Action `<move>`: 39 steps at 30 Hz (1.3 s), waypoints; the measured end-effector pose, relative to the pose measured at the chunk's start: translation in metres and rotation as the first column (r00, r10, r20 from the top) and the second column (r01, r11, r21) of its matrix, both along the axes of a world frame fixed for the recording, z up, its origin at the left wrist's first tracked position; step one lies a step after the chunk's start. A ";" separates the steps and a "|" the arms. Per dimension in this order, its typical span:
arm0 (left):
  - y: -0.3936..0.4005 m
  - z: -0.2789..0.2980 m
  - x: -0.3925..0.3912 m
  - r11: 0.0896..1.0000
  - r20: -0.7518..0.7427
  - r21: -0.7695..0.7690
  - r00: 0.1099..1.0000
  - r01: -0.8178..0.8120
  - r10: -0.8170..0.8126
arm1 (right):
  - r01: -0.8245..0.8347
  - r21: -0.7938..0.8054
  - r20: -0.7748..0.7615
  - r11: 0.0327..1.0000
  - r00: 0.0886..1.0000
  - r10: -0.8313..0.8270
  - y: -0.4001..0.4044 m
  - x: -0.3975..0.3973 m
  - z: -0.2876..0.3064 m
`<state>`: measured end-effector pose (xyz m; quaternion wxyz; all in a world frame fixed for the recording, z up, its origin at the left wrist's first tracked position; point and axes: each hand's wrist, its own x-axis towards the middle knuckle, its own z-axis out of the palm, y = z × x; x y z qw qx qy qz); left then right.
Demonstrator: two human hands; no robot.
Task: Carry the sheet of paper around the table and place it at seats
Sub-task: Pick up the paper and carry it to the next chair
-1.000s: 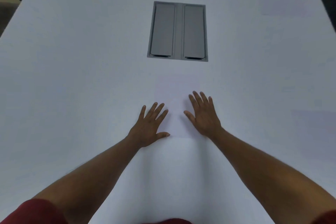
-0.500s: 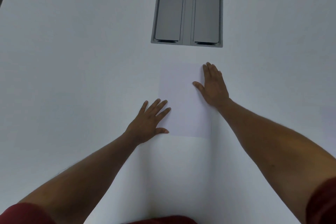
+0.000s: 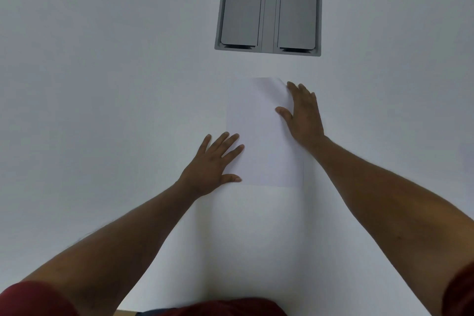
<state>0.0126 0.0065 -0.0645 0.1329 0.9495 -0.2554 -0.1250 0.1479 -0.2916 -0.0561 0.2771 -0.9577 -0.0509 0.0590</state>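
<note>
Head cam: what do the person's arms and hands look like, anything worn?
Two bare forearms, no gloves, watch, rings or bands showing on the left hand or the right hand. Dark red short sleeves end above the elbows, seen at the bottom corners; the same red fabric shows at bottom centre.

The sheet of paper is looking thin, smooth and matt. The table is showing a smooth, matt white top, its cable hatch looking like brushed grey metal.

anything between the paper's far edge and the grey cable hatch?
No. In the head view only bare white table separates the sheet of paper from the grey hatch.
</note>
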 end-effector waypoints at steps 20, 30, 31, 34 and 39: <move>-0.010 0.018 -0.006 0.956 -0.129 -0.157 0.965 -0.248 0.229 | 0.673 0.527 -0.649 0.518 0.713 -0.266 -0.004 -0.127 0.034; -0.005 0.086 0.021 -0.006 -0.939 -0.163 0.153 -0.987 0.307 | 0.622 0.613 -0.648 0.488 0.749 -0.140 0.004 -0.170 0.079; -0.001 0.094 0.020 -0.003 -0.951 -0.163 0.156 -0.987 0.266 | 0.605 0.624 -0.644 0.494 0.756 -0.113 0.006 -0.177 0.084; 0.014 0.106 0.008 -0.028 -0.939 -0.234 0.218 -0.972 0.265 | 0.555 0.639 -0.634 0.533 0.772 -0.045 0.018 -0.195 0.099; 0.049 0.119 -0.033 -0.004 -0.847 -0.381 0.347 -0.924 0.403 | 0.501 0.640 -0.645 0.582 0.763 0.052 0.046 -0.223 0.113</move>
